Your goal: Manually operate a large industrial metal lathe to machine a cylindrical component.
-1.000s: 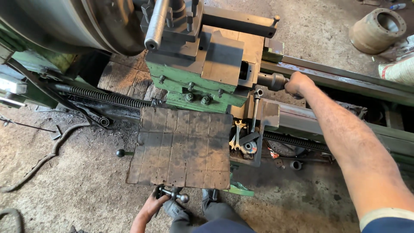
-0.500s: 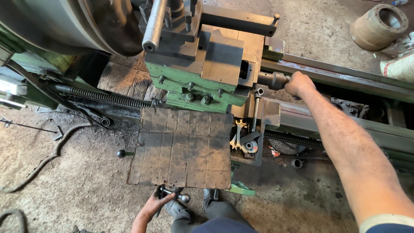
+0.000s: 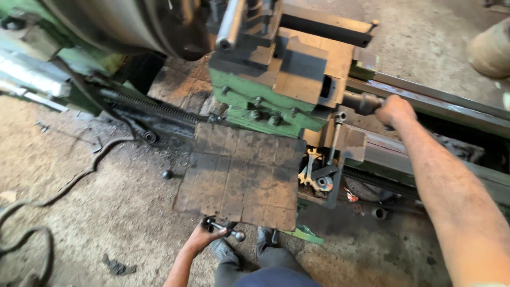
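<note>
Since the earlier frames: both hands stay where they were; only the view has drifted slightly, the coil at top right now sitting nearer the frame edge.

Lathe (image 3: 159,32): heavy cast metal, green paint chipped and oil-darkened. Large round chuck body at top left, smooth grey, curved. Carriage (image 3: 271,101): blocky green casting with bolt heads along its front face, brown steel slabs stacked on top, a bright round bar (image 3: 229,24) standing out of it. Bed rails (image 3: 441,103) run off right, long flat steel, dark with grease.

Floor (image 3: 79,212): rough concrete, dusty and oil-stained; dark cable (image 3: 69,183) snakes across it at left.

Board (image 3: 241,175): worn wooden platform lying flat on the floor before the carriage, grooved into squares, blackened.

Leadscrew (image 3: 154,106): long threaded rod, black, running along the lathe front at left.

Coil (image 3: 491,50): tan rolled material on the floor, top right, partly cut off.

Tray (image 3: 319,180): small dark shelf below the carriage, holding a yellowish wrench and a grey round part.

Right hand (image 3: 394,109): clenched around the dark cylindrical handle (image 3: 361,102) sticking out of the carriage's right side.

Left hand (image 3: 204,236): fingers wrapped on a short steel crank (image 3: 226,229) with ball ends, at the board's near edge.

Black ball (image 3: 167,174): lies loose on the floor, left of the board.
</note>
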